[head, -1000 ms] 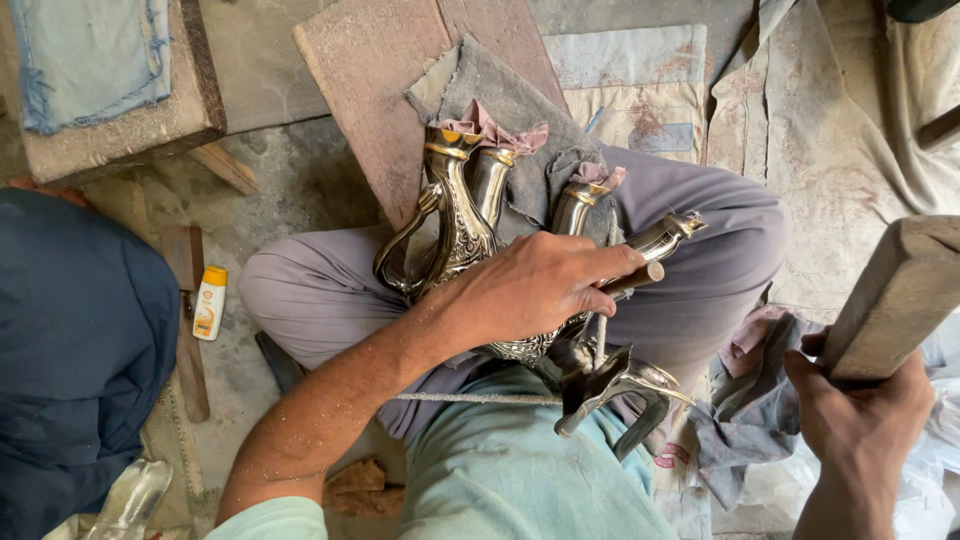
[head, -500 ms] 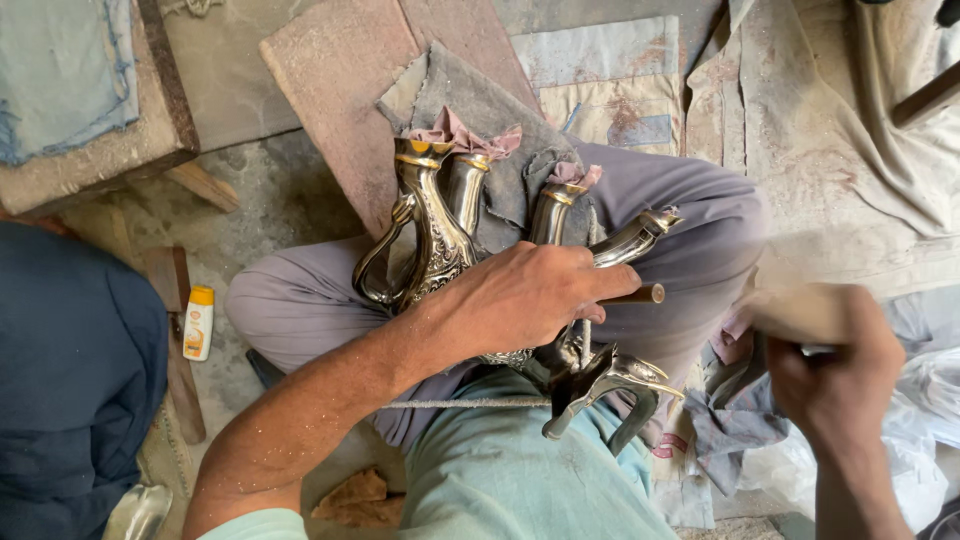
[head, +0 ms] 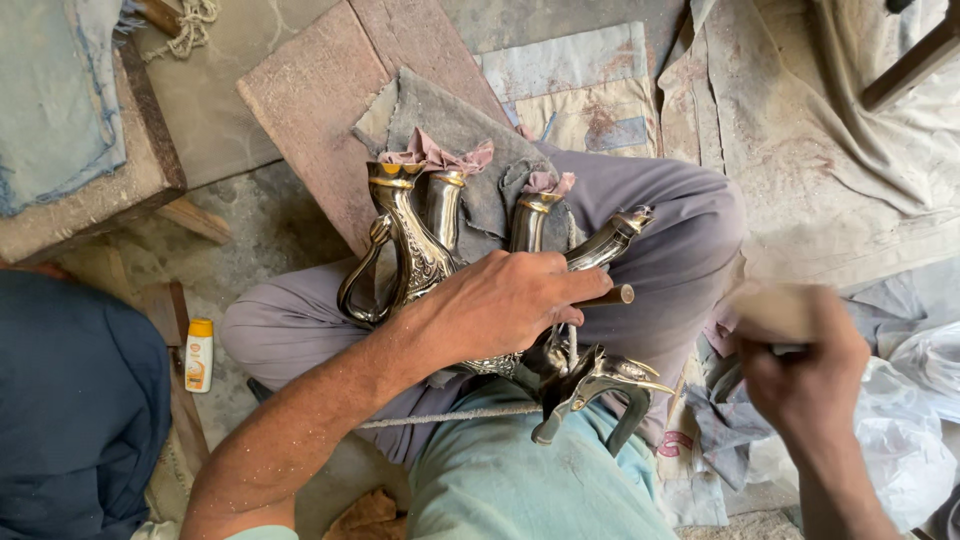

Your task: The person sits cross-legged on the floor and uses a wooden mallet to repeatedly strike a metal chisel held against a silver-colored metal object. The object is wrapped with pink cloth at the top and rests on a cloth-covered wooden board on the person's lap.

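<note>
Left hand [head: 500, 305] still pins brass ewers [head: 420, 250] at centre; right hand [head: 800, 370], lower right, has swung its blurred, probably wooden mallet [head: 775, 310] downward.

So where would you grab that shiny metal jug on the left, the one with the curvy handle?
Judging by its shape, take the jug by its looped handle. The handle bows out to the left, clear of the left hand that rests on the bundle, so coming in from the left looks easiest. The narrow neck is crowded by other jugs and rags.
</note>
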